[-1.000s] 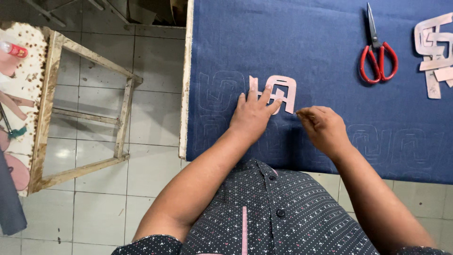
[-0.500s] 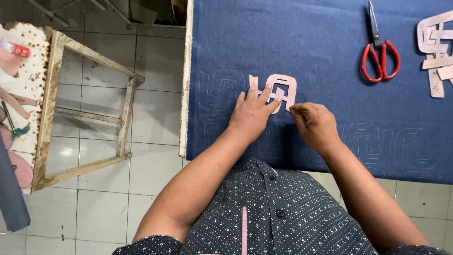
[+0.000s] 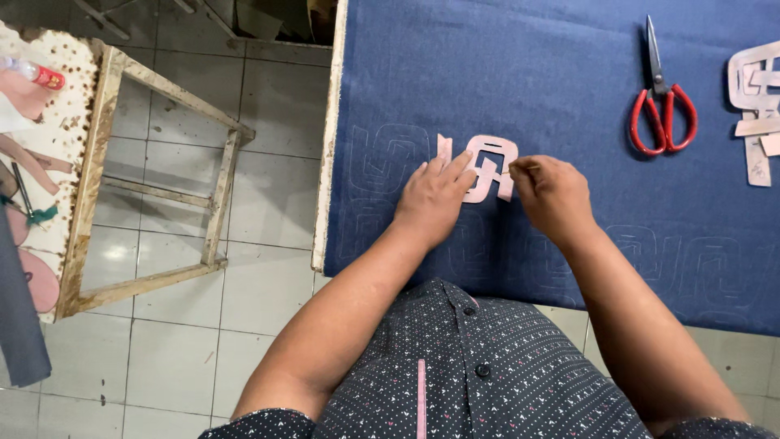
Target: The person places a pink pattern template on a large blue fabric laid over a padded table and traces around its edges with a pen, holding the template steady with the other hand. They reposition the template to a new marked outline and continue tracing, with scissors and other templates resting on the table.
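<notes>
Left hand [image 3: 435, 199] lies flat, fingers spread, pressing the template [image 3: 487, 167] onto the cloth [image 3: 520, 81]. Right hand [image 3: 552, 195], at the template's 3 o'clock, pinches a thin marker [image 3: 520, 169].

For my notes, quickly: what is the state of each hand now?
Left hand: open, flat on the pink template.
Right hand: fingers closed, pinching a thin marker.

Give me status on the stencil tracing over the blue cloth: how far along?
Done: faint traced outlines already show on the blue fabric left of the pink template and along the near edge. In hand: the left hand presses the template flat while the right hand works a thin marker at its right edge. Left: the fabric's upper stretch shows no outlines; scissors lie untouched.
</notes>
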Demonstrator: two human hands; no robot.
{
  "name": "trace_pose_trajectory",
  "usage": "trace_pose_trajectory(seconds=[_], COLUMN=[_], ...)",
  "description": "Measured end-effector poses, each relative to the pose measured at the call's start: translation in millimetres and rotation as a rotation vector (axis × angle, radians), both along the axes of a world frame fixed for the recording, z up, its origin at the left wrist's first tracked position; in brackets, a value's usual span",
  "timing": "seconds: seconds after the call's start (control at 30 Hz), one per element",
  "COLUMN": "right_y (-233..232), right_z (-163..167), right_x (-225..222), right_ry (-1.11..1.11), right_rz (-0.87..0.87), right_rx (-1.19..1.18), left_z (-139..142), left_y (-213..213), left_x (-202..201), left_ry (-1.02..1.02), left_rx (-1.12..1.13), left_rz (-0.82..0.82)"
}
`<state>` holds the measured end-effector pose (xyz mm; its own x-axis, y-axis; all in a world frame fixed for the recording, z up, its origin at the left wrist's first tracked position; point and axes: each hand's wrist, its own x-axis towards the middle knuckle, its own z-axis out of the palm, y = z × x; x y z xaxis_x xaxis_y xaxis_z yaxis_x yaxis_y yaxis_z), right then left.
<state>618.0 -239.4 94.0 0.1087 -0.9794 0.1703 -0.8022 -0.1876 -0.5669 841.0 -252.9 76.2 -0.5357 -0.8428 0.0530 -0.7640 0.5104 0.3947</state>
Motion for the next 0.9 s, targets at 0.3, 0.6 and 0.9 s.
trace_pose_trajectory(seconds=[0.3,0.6,0.9], right_y=[-31,-12,7], right_z=[2,8,3], right_x=[21,28,30], right_ry=[-0.069,-0.157,-0.206], right_rz=[0.037,0.088,0.069], right_rx=[-0.081,0.133,0.082], left_z=[3,-1,-12], left_y=[-3,-1,-1], left_x=[0,4,6], left_ry=[0.019,0.054,0.085], left_rx=[-0.022,-0.034,0.006], left_rz=[-0.001,0.033,0.081])
